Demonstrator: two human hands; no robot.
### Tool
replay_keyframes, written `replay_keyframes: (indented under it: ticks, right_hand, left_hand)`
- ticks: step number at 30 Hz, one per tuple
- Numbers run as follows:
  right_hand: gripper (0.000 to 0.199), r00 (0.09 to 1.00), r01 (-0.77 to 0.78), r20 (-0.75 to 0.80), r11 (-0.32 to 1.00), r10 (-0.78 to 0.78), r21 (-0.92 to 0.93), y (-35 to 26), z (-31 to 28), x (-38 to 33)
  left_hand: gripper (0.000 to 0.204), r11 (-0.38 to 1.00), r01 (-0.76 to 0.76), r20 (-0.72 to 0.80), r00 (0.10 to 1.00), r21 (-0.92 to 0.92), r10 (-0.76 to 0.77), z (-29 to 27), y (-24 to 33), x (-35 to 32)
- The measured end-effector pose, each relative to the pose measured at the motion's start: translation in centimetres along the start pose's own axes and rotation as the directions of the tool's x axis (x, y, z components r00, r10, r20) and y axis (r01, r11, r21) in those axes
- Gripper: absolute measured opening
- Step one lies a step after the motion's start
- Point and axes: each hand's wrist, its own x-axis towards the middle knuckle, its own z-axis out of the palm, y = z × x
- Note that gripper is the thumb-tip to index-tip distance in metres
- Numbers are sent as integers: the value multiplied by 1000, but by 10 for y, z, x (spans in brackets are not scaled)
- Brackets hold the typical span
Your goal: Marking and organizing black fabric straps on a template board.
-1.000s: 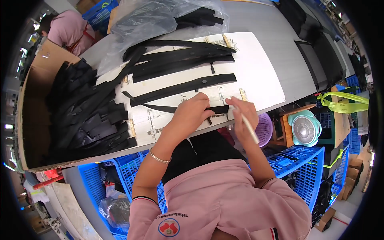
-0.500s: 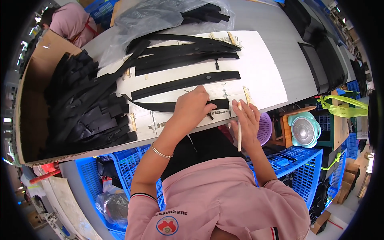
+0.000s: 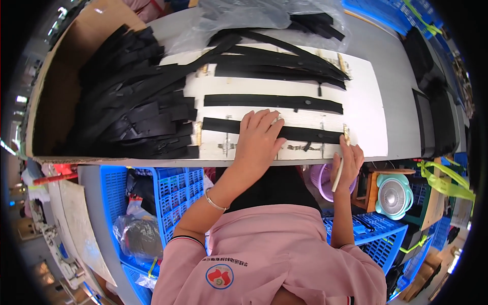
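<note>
A black zipper point(image 3: 305, 134) lies straight along the near part of a white board point(image 3: 368, 112), its small pull hanging toward the near edge. My left hand point(image 3: 258, 145) rests over the middle of that zipper, palm down, fingers stretched out. At the zipper's right end, my right hand point(image 3: 349, 165) touches the tip with its fingers. Tucked in that same hand is a thin white pen-like stick point(image 3: 338, 175). Just beyond lies a second black zipper point(image 3: 269, 101), roughly parallel. Several more black zippers point(image 3: 274, 71) overlap farther back.
On the left, a cardboard box point(image 3: 46, 101) is heaped with black zippers. A clear plastic bag point(image 3: 244, 18) with black strips lies at the back. Blue crates point(image 3: 114, 203), a purple basket point(image 3: 320, 183) and a turquoise fan point(image 3: 394, 195) stand below the table edge.
The near zipper, curved before, now lies straight. My left hand has gone from a closed hold to lying flat on it. My right hand has come to its right end, still with the white stick.
</note>
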Motion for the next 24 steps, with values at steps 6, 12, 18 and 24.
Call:
replay_keyframes:
  ticks: [6,12,18,24]
  right_hand:
    - [33,998,-51,-24,999,51,20,1,4,0]
    - [30,999,-21,-38,1000,21,2,3,6,1]
    - [28,1000,8,-16,1000,-9,-23,3,0,10]
    - [28,1000,-10,-3,997,10,-82,-23,-7,37]
  left_hand:
    - [57,956,259,-120,963,137,-243,-14,-13,-59]
    - [63,930,344,-45,939,134,-341,-29,-22,-87]
    - [72,901,354,-130,935,249,-331,-28,-26,-98]
    - [82,916,384,-170,916,114,-363,-26,-32,-103]
